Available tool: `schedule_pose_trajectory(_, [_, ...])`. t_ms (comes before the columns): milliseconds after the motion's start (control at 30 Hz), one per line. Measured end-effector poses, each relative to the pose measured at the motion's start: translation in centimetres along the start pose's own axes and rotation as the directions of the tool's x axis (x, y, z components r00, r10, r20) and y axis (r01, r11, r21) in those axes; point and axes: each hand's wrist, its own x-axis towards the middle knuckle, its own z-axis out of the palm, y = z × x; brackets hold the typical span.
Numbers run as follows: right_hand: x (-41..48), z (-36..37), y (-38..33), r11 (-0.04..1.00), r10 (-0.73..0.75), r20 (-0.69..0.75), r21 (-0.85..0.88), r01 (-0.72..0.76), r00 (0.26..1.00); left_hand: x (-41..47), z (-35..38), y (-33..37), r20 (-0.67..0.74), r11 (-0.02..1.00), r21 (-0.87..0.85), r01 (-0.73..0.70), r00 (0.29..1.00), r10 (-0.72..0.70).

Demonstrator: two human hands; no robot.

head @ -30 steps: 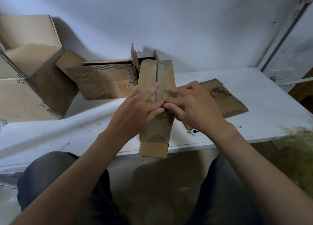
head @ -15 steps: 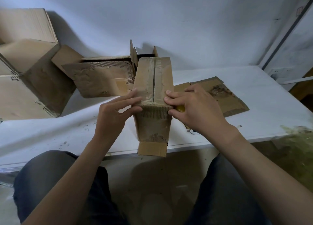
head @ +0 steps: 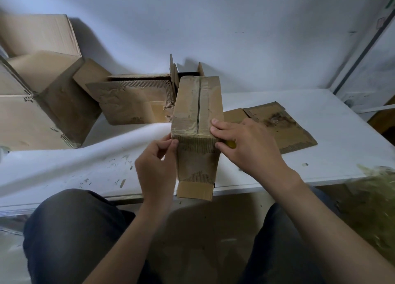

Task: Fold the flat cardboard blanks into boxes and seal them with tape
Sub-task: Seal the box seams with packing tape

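On the white table's [head: 320, 155] near edge the box [head: 197, 104] runs twelve to six; left hand [head: 157, 168] pinches its near corner at nine, right hand's [head: 248, 147] closed-up fingers press flat at three.

Box [head: 197, 112] stands at the table [head: 333, 134] edge, between your hands. Your left hand [head: 157, 168] is at its near left corner, your right hand [head: 245, 147] over its near right corner. The box's lower flap hangs past the table edge, toward you. A small item [head: 230, 143] sits under your right hand, against the box's right side. A flat blank [head: 277, 127] lies on the table just beyond and right of your right hand. A small open box [head: 187, 68] is directly behind the box, by the wall. A tipped box [head: 132, 104] lies beyond and left of your left hand. A big box [head: 32, 108] is further left, well apart from your hands. A loose heap [head: 374, 202] is off the table, right of your right forearm.
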Motion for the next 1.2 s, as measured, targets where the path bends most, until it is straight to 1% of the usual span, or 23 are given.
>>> schedule_pose_trajectory(67, [0.1, 0.2, 0.1, 0.999, 0.004, -0.005, 0.035, -0.004, 1.000, -0.9, 0.4, 0.6, 0.029, 0.997, 0.074, -0.018, 0.999, 0.016])
schedule_pose_trajectory(133, [0.3, 0.3, 0.2, 0.995, -0.021, -0.011, 0.096, 0.022, 1.000, -1.9, 0.7, 1.4, 0.132, 0.990, 0.138, -0.016, 0.991, -0.003])
schedule_pose_trajectory(200, [0.4, 0.3, 0.3, 0.988, -0.058, -0.010, 0.145, 0.059, 0.998, -2.9, 1.0, 2.4, 0.264, 0.978, 0.205, -0.029, 0.964, -0.027])
schedule_pose_trajectory(233, [0.4, 0.2, 0.4, 0.980, -0.076, -0.003, 0.184, 0.075, 0.997, -3.0, 1.1, 2.9, 0.302, 0.974, 0.227, -0.025, 0.952, -0.046])
schedule_pose_trajectory(267, [0.2, 0.1, 0.4, 0.963, -0.088, 0.010, 0.257, 0.082, 0.996, -2.6, 1.1, 3.3, 0.307, 0.973, 0.231, 0.005, 0.949, -0.078])
schedule_pose_trajectory(300, [-0.1, -0.1, 0.2, 0.929, -0.094, 0.030, 0.362, 0.077, 0.995, -1.9, 0.9, 3.6, 0.278, 0.975, 0.215, 0.059, 0.953, -0.119])
schedule_pose_trajectory(367, [-1.1, -0.2, -0.1, 0.836, -0.127, 0.042, 0.543, 0.084, 0.991, 0.1, 0.1, 3.9, 0.174, 0.974, 0.122, 0.193, 0.962, -0.212])
schedule_pose_trajectory(400, [-1.5, 0.0, -0.3, 0.808, -0.148, 0.022, 0.579, 0.108, 0.989, 1.0, -0.4, 3.8, 0.138, 0.971, 0.079, 0.224, 0.963, -0.233])
schedule_pose_trajectory(433, [-2.0, 0.3, -0.4, 0.794, -0.159, -0.016, 0.592, 0.137, 0.987, 1.6, -0.7, 3.8, 0.137, 0.974, 0.077, 0.213, 0.965, -0.221])
schedule_pose_trajectory(467, [-2.2, 0.8, -0.4, 0.785, -0.148, -0.069, 0.598, 0.160, 0.987, 1.9, -0.8, 3.8, 0.171, 0.977, 0.135, 0.165, 0.967, -0.187])
schedule_pose_trajectory(500, [-2.4, 1.2, -0.3, 0.776, -0.121, -0.120, 0.607, 0.170, 0.985, 2.0, -0.6, 3.9, 0.225, 0.966, 0.239, 0.097, 0.962, -0.152])
schedule_pose_trajectory(533, [-2.6, 1.6, 0.0, 0.768, -0.088, -0.161, 0.618, 0.170, 0.983, 1.9, -0.3, 3.7, 0.273, 0.938, 0.344, 0.036, 0.952, -0.137])
schedule_pose_trajectory(567, [-2.8, 2.1, 0.4, 0.766, -0.058, -0.185, 0.622, 0.163, 0.981, 1.8, 0.0, 3.5, 0.300, 0.908, 0.418, 0.008, 0.943, -0.146])
schedule_pose_trajectory(600, [-3.0, 2.5, 0.7, 0.771, -0.042, -0.197, 0.617, 0.157, 0.979, 1.8, 0.2, 3.1, 0.304, 0.893, 0.450, 0.022, 0.936, -0.177])
schedule_pose_trajectory(667, [-3.3, 3.3, 1.3, 0.790, -0.069, -0.216, 0.584, 0.186, 0.974, 2.1, 0.4, 2.7, 0.283, 0.889, 0.451, 0.083, 0.931, -0.231])
schedule_pose_trajectory(767, [-2.9, 3.5, 1.3, 0.815, -0.132, -0.255, 0.523, 0.252, 0.958, 2.4, 0.3, 2.4, 0.259, 0.882, 0.459, 0.103, 0.934, -0.244])
schedule_pose_trajectory(867, [-2.0, 2.8, 1.1, 0.873, -0.166, -0.204, 0.424, 0.240, 0.965, 2.4, 0.3, 2.4, 0.246, 0.879, 0.467, 0.094, 0.941, -0.231])
schedule_pose_trajectory(1000, [-1.5, 1.9, 0.8, 0.928, -0.145, -0.089, 0.334, 0.167, 0.985, 2.4, 0.5, 2.1, 0.234, 0.866, 0.492, 0.083, 0.946, -0.224])
schedule_pose_trajectory(1133, [-1.0, 2.3, 0.8, 0.940, -0.113, -0.010, 0.324, 0.110, 0.994, 2.4, 0.8, 1.9, 0.209, 0.860, 0.504, 0.087, 0.953, -0.219])
schedule_pose_trajectory(1200, [-0.3, 2.5, 0.2, 0.942, -0.120, 0.024, 0.318, 0.107, 0.992, 2.6, 1.0, 1.7, 0.181, 0.859, 0.505, 0.082, 0.963, -0.198])
